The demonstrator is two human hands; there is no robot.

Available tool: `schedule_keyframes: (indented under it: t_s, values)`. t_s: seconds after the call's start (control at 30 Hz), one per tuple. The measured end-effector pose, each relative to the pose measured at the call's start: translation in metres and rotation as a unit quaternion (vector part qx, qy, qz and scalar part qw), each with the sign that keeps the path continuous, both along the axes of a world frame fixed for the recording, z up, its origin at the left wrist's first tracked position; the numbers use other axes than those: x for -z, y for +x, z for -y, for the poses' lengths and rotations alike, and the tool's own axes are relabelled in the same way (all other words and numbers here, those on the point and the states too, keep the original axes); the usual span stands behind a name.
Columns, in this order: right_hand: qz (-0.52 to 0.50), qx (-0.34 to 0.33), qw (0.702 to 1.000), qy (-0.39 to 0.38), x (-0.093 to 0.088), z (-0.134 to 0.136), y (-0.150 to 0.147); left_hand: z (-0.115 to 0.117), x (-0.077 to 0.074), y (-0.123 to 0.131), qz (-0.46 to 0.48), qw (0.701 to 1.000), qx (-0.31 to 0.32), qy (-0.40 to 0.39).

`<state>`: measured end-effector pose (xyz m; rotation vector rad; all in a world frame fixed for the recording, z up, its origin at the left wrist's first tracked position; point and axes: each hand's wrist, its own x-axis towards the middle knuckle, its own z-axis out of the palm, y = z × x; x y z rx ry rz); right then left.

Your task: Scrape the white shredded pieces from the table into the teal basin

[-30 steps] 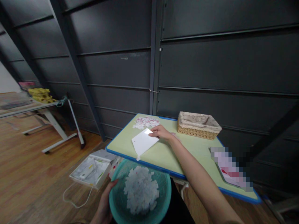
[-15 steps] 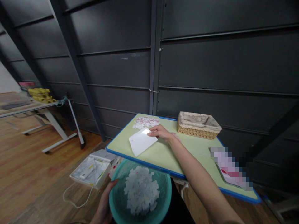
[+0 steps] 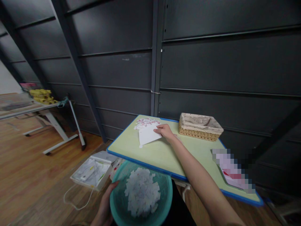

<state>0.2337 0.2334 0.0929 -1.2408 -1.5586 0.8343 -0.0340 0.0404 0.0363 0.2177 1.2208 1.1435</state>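
My right hand [image 3: 166, 131] reaches across the pale green table [image 3: 164, 153] and grips a white plastic scraper card [image 3: 147, 135]. The card stands tilted on the table, right in front of a small heap of white and pink paper scraps [image 3: 145, 122] at the far left corner. Below the table's near edge, my left hand [image 3: 105, 205] holds the rim of a teal plastic bowl [image 3: 141, 193] filled with white paper scraps.
A wicker basket [image 3: 199, 126] stands at the table's far right by the dark panelled wall. A blurred sheet [image 3: 232, 172] lies at the right edge. A white tray with a cable [image 3: 92, 171] sits on the wooden floor. Another table [image 3: 30, 108] stands far left.
My right hand has moved the white card away from the near edge toward the scrap heap at the far corner and tipped it up. The bowl and left hand stayed put.
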Motion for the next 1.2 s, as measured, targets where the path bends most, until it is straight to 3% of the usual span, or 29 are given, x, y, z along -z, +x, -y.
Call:
schedule_keyframes:
  t_s: [0.2, 0.4, 0.57, 0.7, 0.83, 0.93, 1.07, 1.2]
  values:
    - [0.048, -0.027, 0.998, 0.016, -0.004, 0.004, 0.000, -0.002, 0.004, -0.004, 0.036, 0.999, 0.007, -0.020]
    - [0.022, -0.157, 0.987, -0.017, -0.010, 0.013, -0.004, -0.005, 0.013, -0.007, 0.036, 0.999, 0.010, 0.008]
    - [0.023, -0.247, 0.967, -0.050, -0.015, 0.017, -0.008, -0.002, 0.005, -0.003, 0.037, 0.999, 0.006, -0.013]
    - [0.006, -0.264, 0.960, -0.097, -0.017, 0.019, -0.008, -0.001, -0.001, -0.001, 0.016, 1.000, 0.002, -0.019]
    - [-0.058, -0.217, 0.969, -0.102, -0.016, 0.019, -0.007, -0.002, 0.002, -0.003, 0.042, 0.999, 0.005, -0.025]
    - [-0.073, -0.141, 0.984, -0.075, -0.012, 0.014, -0.006, -0.004, 0.009, -0.005, 0.060, 0.998, 0.019, -0.015]
    - [-0.073, 0.028, 0.997, 0.014, -0.006, 0.004, -0.006, -0.005, 0.016, -0.008, 0.047, 0.999, 0.026, 0.010]
    - [0.027, 0.200, 0.975, 0.098, -0.003, -0.004, -0.001, -0.004, 0.018, -0.009, 0.040, 0.999, 0.025, 0.004]
